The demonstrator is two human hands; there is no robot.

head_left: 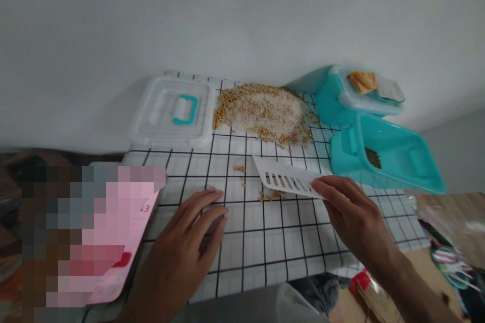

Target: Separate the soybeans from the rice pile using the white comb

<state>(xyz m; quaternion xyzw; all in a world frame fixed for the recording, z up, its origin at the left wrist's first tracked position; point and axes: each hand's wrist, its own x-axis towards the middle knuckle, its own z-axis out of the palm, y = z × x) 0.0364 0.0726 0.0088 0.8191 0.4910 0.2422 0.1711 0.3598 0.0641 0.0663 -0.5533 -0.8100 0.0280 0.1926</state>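
My right hand [350, 209] is closed on a white slotted scoop [285, 175], its blade held low over the white grid-patterned table cover [265, 242] and pointing left. A few soybeans [271, 195] lie under the scoop's edge, and a few more lie a little further back. My left hand [193, 232] rests flat on the cover with fingers stretched out, holding nothing. A pile of soybeans mixed with white rice [263, 111] lies at the back of the cover.
A clear lidded box with a teal handle [172, 113] stands at the back left. Two teal containers [382, 156] sit at the right, one with dark grains inside. A pink card [121, 242] lies at the left edge. Clutter fills the floor at lower right.
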